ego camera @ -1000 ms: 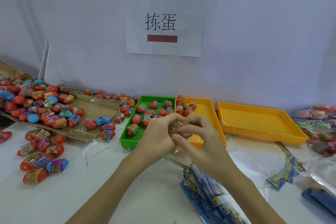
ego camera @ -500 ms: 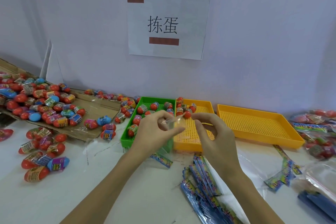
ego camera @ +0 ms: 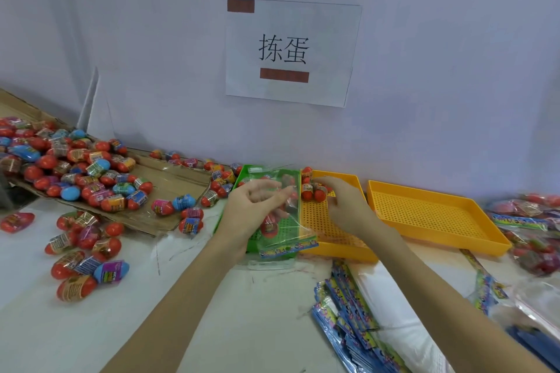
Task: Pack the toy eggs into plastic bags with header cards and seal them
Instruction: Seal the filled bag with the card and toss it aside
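Observation:
My left hand (ego camera: 253,209) pinches the top of a clear plastic bag (ego camera: 289,206) and holds it over the green tray (ego camera: 246,174). The bag's colourful header card (ego camera: 288,247) hangs at its lower end. My right hand (ego camera: 345,206) reaches over the near yellow tray (ego camera: 333,230), its fingers lying on a small cluster of red toy eggs (ego camera: 313,192) in the tray's back left corner, without a clear grip. More eggs lie in the green tray behind the bag.
A big pile of toy eggs (ego camera: 60,160) lies on flattened cardboard (ego camera: 169,182) at the left, with loose eggs (ego camera: 85,251) on the white table. A second yellow tray (ego camera: 424,215) stands right. Unfilled header bags (ego camera: 357,327) are stacked in front, filled bags (ego camera: 533,221) far right.
Both hands were together working the bag's opening. My right hand has let go and moved right to the eggs in the yellow tray. My left hand keeps the bag, which now hangs open.

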### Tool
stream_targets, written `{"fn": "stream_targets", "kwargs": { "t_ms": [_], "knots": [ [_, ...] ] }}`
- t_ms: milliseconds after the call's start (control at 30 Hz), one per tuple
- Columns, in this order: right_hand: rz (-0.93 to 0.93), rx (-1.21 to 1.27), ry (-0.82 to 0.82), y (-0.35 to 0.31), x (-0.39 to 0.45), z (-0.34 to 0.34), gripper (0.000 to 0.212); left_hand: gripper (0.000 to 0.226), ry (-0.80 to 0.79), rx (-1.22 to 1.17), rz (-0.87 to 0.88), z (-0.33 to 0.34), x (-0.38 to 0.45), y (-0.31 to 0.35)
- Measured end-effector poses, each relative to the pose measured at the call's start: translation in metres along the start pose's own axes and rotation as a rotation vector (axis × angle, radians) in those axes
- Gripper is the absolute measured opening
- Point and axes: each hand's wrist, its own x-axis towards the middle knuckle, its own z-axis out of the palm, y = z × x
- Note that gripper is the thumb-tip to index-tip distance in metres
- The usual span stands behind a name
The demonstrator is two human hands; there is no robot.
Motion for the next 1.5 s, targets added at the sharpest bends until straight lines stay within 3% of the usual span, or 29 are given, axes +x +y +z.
{"fn": "stream_targets", "kwargs": {
  "t_ms": [167, 300, 500, 600, 733, 867, 1000, 1167, 1367, 1500],
  "knots": [
    [0.049, -0.145, -0.001, 0.009, 0.020, 0.011, 0.042, 0.042, -0.065, 0.087, 0.065, 0.003, -0.003, -0.002],
    [0.084, 0.105, 0.198, 0.004, 0.002, 0.012, 0.031, 0.038, -0.088, 0.208, 0.123, 0.004, -0.001, -0.004],
    [0.139, 0.488, 0.381, -0.001, -0.056, 0.009, 0.048, 0.047, -0.089, 0.390, 0.215, 0.014, -0.002, -0.010],
    [0.130, 0.752, 0.494, -0.007, -0.076, 0.000, 0.036, 0.043, -0.077, 0.435, 0.266, 0.017, -0.005, -0.011],
    [-0.069, 0.707, 0.593, -0.019, -0.087, -0.023, 0.023, 0.039, -0.094, 0.465, 0.344, 0.021, -0.010, -0.012],
    [-0.313, 0.415, 0.535, -0.034, -0.092, -0.030, 0.027, 0.046, -0.136, 0.515, 0.399, 0.027, -0.014, -0.014],
    [-0.356, 0.053, 0.419, -0.031, -0.092, -0.031, 0.034, 0.050, -0.198, 0.520, 0.462, 0.030, -0.017, -0.014],
    [-0.375, 0.071, 0.297, -0.026, -0.094, -0.034, 0.027, 0.049, -0.221, 0.501, 0.487, 0.027, -0.016, -0.013],
    [-0.264, 0.295, 0.203, -0.030, -0.096, -0.029, 0.030, 0.042, -0.264, 0.524, 0.566, 0.028, -0.019, -0.011],
    [-0.267, 0.121, 0.204, -0.028, -0.094, -0.029, 0.027, 0.039, -0.337, 0.481, 0.541, 0.028, -0.019, -0.011]
  ]
}}
